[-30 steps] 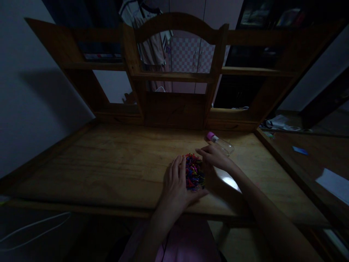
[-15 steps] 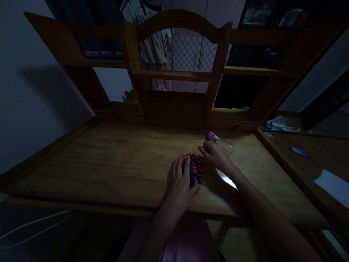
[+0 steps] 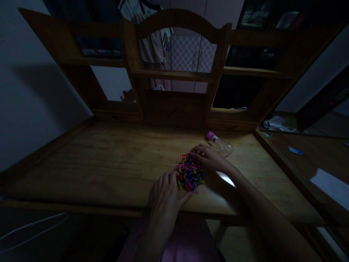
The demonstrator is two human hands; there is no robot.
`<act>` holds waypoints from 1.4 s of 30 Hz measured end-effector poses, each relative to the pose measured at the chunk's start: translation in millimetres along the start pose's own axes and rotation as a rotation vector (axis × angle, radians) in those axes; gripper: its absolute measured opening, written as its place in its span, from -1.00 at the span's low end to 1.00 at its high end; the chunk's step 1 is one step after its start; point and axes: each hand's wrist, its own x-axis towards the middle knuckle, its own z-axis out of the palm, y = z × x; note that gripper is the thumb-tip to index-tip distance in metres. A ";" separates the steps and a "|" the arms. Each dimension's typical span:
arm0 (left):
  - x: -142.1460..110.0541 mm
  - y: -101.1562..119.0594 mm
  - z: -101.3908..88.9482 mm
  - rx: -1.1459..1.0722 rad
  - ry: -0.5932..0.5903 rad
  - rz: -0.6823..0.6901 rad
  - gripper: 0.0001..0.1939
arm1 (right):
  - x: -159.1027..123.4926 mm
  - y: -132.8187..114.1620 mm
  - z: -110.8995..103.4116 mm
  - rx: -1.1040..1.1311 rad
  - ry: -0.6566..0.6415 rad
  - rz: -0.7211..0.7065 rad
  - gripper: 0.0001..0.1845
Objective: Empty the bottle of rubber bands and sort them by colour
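A pile of small, brightly coloured loops, which look like rubber bands, lies on the wooden desk. At its near left edge is my left hand, its thumb spread from the fingers and the fingertips touching the pile. My right hand rests at the far right edge of the pile, fingers gently bent and apart from the thumb; I see nothing gripped in it. Just beyond the right hand, a clear bottle with a pink cap lies on its side.
Along the back of the desk rises a wooden shelf unit. To the right is a lower brown surface bearing a white sheet of paper and a small blue card. A bright light patch falls beside my right forearm.
My left hand has drawn back left and towards me, uncovering more of the loops, which are spread wider. My right hand has shifted left onto the pile's edge, its fingers loosened.
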 end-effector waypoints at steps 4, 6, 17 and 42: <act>7.2 4.0 7.7 -0.057 0.019 0.001 -0.76 | 2.2 -6.8 4.1 0.065 0.018 -0.051 -0.80; 9.8 3.7 10.9 -0.121 0.050 0.019 -0.80 | 3.0 -7.3 6.0 0.083 0.061 -0.051 -0.80; 6.2 -8.3 -13.5 -0.375 -0.001 -0.069 -0.69 | 1.9 -0.3 4.9 0.026 0.259 0.040 -0.75; 105.5 -87.2 -96.9 -0.111 0.219 0.137 -0.81 | 0.3 -1.1 3.7 -0.058 0.413 0.084 -0.77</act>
